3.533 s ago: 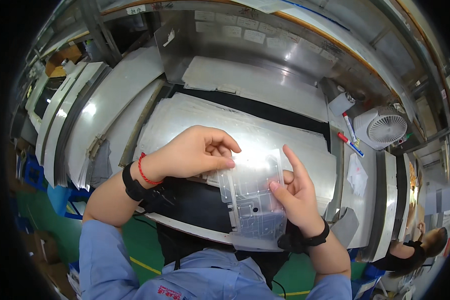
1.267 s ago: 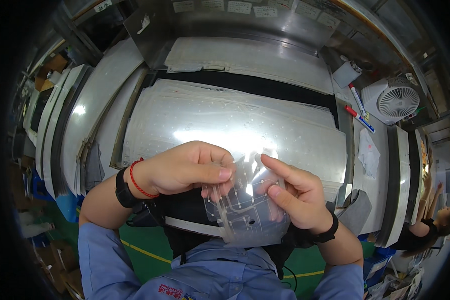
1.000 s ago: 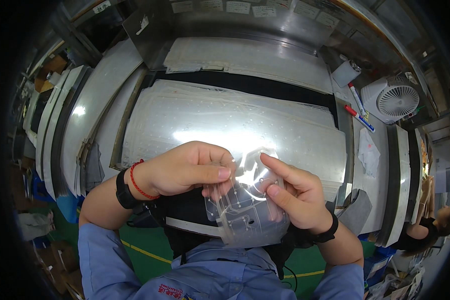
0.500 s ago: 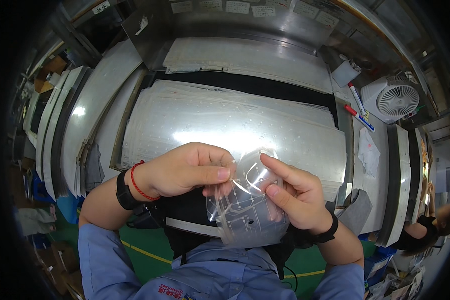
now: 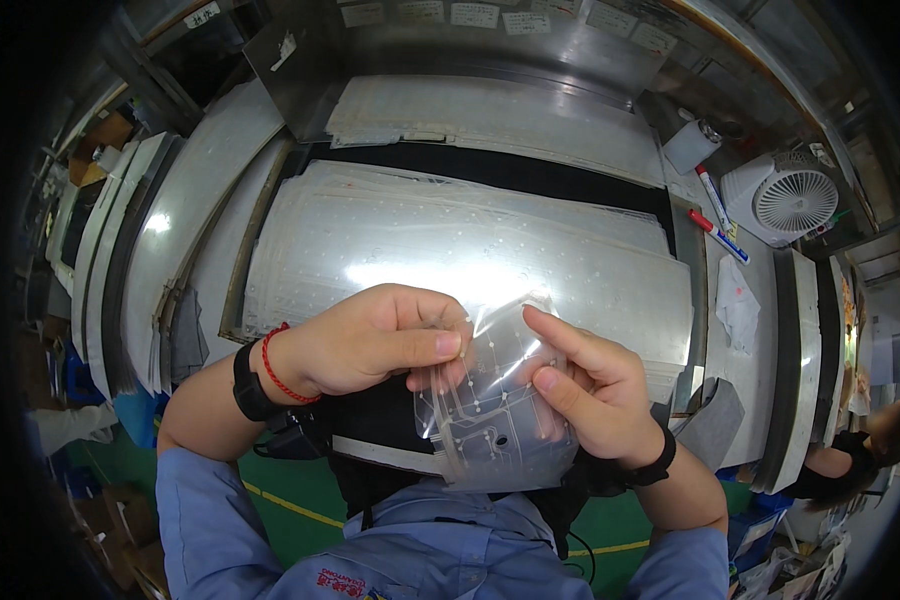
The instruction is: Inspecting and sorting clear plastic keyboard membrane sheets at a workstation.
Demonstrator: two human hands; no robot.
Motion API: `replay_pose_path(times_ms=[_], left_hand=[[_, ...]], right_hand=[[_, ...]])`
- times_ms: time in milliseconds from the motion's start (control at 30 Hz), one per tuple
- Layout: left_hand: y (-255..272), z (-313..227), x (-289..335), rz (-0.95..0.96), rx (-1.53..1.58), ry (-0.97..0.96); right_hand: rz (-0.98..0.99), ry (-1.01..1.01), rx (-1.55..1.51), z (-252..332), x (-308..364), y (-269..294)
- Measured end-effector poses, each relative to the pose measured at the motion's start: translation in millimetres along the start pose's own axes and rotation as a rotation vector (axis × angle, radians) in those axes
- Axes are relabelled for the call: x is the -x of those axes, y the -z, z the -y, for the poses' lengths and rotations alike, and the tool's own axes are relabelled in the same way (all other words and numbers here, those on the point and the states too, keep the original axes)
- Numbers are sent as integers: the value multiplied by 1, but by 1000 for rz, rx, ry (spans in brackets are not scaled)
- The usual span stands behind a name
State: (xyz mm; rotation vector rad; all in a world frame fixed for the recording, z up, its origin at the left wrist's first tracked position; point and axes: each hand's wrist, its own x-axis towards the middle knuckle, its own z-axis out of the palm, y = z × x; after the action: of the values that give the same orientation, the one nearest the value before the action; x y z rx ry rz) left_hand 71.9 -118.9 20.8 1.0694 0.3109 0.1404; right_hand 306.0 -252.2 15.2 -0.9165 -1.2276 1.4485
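A clear printed film point(image 5: 492, 405) is hanging curved over there at the bench's point(image 5: 385, 452) near edge. The left hand point(image 5: 385, 335) is pinching its left side; the right hand point(image 5: 600, 395) is grasping its right side. Just beyond, a stack of sheets point(image 5: 430, 225) is glinting.

Film point(image 5: 495, 415) before sheet stack point(image 5: 450, 230), second stack point(image 5: 500, 120) behind, markers point(image 5: 719, 237) and fan point(image 5: 795, 198) at right
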Motion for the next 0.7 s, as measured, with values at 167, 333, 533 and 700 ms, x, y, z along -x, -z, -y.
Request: replay_pose_path(times_ms=[167, 333, 533, 700], left_hand=[[0, 0, 0, 29, -16, 3], [0, -2, 0, 42, -25, 9], [-3, -5, 1, -59, 1, 11], [-1, -2, 0, -55, 20, 2]], right_hand=[[-6, -14, 18, 1, 0, 0], [-1, 20, 13, 0, 1, 0], [-53, 36, 52, 0, 1, 2], [-81, 53, 113, 2, 1, -1]])
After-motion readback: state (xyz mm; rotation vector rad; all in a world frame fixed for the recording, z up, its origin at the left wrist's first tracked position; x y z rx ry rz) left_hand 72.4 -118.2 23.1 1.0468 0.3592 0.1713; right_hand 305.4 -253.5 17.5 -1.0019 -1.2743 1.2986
